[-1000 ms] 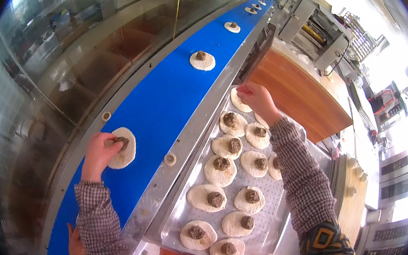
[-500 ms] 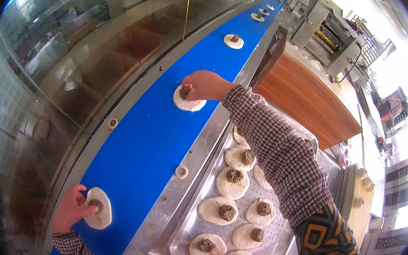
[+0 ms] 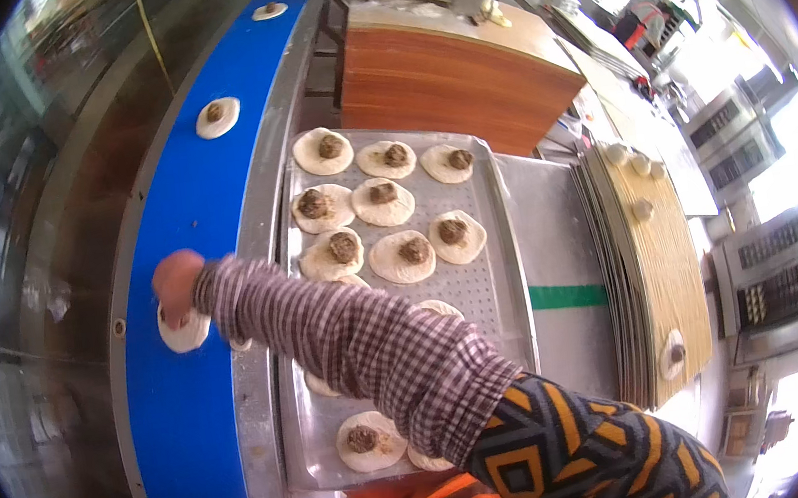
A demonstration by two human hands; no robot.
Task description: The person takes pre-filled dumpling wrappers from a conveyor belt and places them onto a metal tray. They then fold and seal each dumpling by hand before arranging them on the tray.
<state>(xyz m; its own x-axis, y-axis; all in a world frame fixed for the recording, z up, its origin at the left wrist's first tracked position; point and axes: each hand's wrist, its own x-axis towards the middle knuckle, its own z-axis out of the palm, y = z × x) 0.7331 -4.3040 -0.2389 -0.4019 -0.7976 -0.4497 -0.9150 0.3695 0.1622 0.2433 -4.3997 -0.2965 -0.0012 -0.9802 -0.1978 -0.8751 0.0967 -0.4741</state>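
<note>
Blue belt underneath, the blurred right hand part-hides one dough round, its openness and grip unclear; the left hand is out of view. The tray shows nine fillings.

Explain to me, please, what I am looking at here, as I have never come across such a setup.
There is no robot: a person is working bare-handed, and a wide fisheye camera on their head looks down, so straight edges bend. The right hand, blurred, reaches across to a dough round on the blue belt; whether it grips anything is unclear. The left hand cannot be made out clearly. Beside the belt, a metal tray carries flat dough rounds, many with a visible brown lump on top. Further right stands a stack of boards.
</note>
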